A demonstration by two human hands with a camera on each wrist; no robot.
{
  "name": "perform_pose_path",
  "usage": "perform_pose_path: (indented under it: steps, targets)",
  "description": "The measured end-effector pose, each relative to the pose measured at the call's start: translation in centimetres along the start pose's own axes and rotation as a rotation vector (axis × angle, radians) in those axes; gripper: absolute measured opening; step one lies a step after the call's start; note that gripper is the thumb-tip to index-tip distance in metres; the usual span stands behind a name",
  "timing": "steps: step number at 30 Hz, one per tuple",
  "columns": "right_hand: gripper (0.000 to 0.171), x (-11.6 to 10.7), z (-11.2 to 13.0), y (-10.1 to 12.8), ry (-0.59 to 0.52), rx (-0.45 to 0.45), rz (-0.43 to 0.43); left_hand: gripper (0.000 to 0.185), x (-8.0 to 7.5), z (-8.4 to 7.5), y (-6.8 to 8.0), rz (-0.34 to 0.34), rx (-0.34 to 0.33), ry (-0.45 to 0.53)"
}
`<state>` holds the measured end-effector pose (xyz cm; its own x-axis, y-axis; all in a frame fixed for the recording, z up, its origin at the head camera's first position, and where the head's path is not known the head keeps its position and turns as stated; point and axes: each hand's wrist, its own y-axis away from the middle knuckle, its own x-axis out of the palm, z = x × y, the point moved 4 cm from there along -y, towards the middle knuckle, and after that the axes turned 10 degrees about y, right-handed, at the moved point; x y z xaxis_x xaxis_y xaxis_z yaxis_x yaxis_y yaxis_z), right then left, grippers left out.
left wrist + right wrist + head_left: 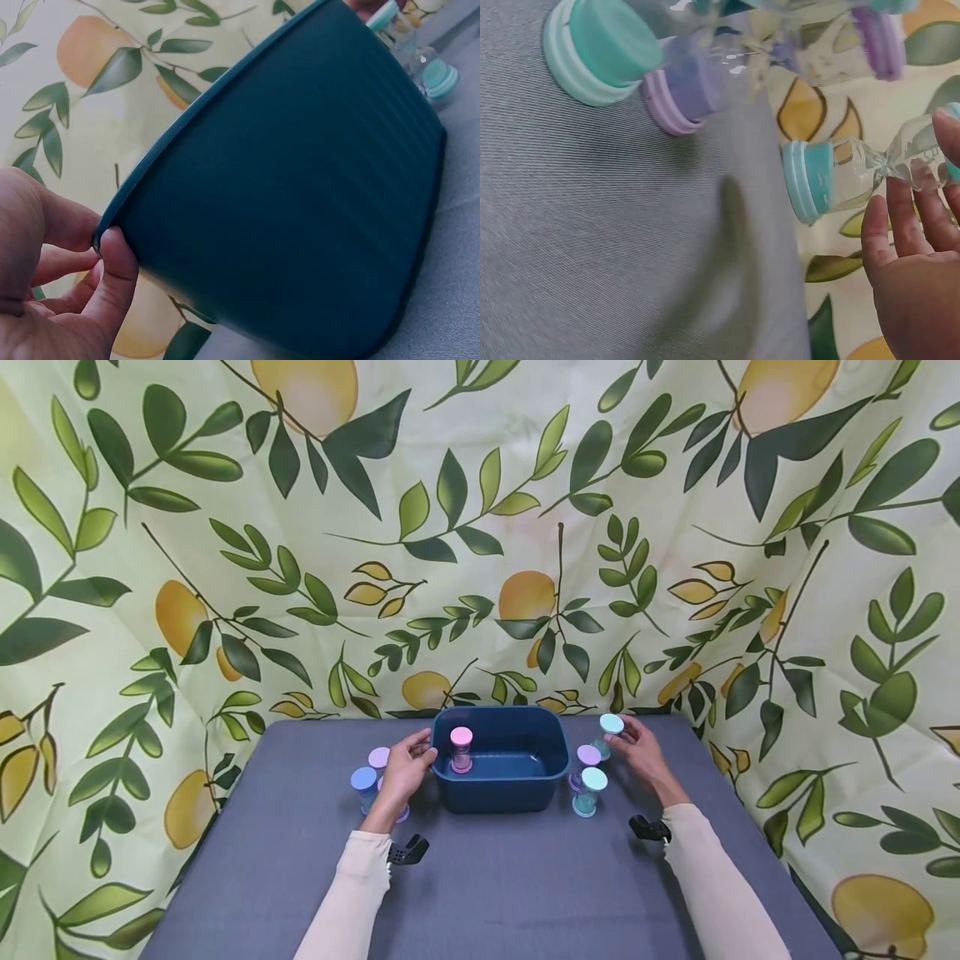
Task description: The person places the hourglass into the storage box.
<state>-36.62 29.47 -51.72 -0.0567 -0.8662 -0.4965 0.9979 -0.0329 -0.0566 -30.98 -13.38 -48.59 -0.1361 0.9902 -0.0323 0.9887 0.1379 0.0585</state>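
A dark blue bin [502, 789] stands at the middle of the grey table, and a pink-capped hourglass [461, 750] stands upright inside it at the left. My left hand [405, 770] is at the bin's left side. In the left wrist view its thumb and fingers [112, 262] pinch the rim of the bin [300, 187]. Right of the bin, my right hand [637, 752] holds a teal-capped hourglass [611, 727] by its top end. In the right wrist view the fingers [885, 232] lie along the glass of that hourglass [817, 180].
A purple-capped hourglass [587, 762] and another teal one [592, 789] stand between the bin and my right hand. A blue-capped [363, 785] and a lilac-capped hourglass [378, 758] stand left of my left hand. A leaf-print cloth hangs behind the table [487, 893].
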Motion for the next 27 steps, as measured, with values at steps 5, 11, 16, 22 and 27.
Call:
perform_pose_path:
  steps: [5, 11, 16, 22, 27]
  targets:
    - [0.060, -1.2, 0.9, 0.3, -0.014, -0.023, -0.031, 0.048, 0.0, 0.0, 0.0, 0.006, 0.006, -0.006]
    - [0.060, -2.7, 2.2, 0.8, -0.030, -0.070, -0.055, 0.049, -0.1, 0.0, -0.1, 0.012, 0.000, -0.012]
    - [0.060, -3.4, 3.5, 1.2, -0.073, -0.098, -0.049, 0.049, -0.1, -0.3, -0.1, 0.016, -0.015, -0.016]
    - [0.060, -4.0, 5.2, 2.0, -0.081, -0.105, -0.049, 0.049, -0.2, -0.3, -0.2, 0.016, -0.025, -0.033]
    - [0.062, -4.3, 6.7, 2.8, -0.053, -0.111, -0.034, 0.049, -0.1, -0.2, -0.1, 0.014, -0.033, -0.036]
